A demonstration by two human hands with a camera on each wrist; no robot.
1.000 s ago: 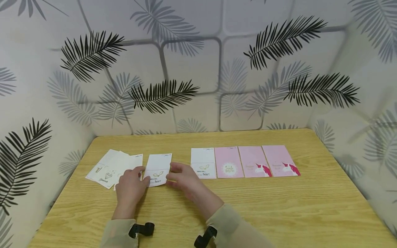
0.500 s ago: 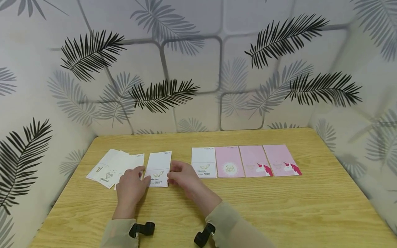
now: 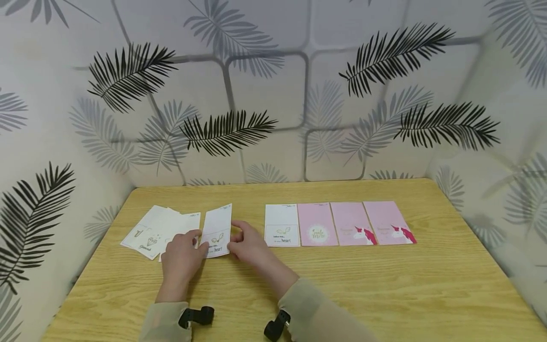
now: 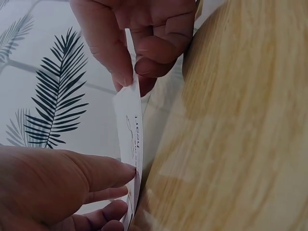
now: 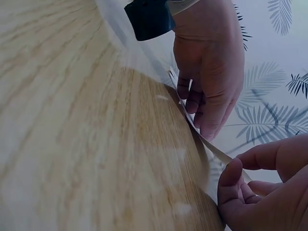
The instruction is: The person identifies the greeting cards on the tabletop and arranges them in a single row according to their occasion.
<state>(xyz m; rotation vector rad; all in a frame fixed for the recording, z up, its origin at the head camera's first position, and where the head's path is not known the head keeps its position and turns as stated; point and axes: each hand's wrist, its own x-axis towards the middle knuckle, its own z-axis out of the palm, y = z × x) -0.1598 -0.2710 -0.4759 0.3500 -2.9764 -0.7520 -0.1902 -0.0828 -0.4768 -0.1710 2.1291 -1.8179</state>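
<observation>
A white greeting card (image 3: 216, 232) with gold wings and the word "heart" is held between both hands. Its right side is lifted, and the card bends up from the wooden table. My right hand (image 3: 249, 244) pinches the right edge between thumb and fingers, as the right wrist view shows at the card's edge (image 5: 215, 150). At the lower left edge, my left hand (image 3: 181, 254) holds the card, its thumb (image 4: 113, 171) lying on the printed face. Left-hand fingers also overlap another white card (image 3: 183, 225) in the head view.
More white cards (image 3: 149, 232) lie overlapping at the left. To the right, a matching winged card (image 3: 281, 225), a pink "Smile More" card (image 3: 317, 223) and two pink unicorn cards (image 3: 351, 221) form a row on the table (image 3: 384, 289). A leaf-patterned backdrop (image 3: 273, 161) stands behind.
The winged card's right side has risen and tilted toward the left, lifted by my right hand, which has shifted slightly left. The left hand has stayed nearly in place.
</observation>
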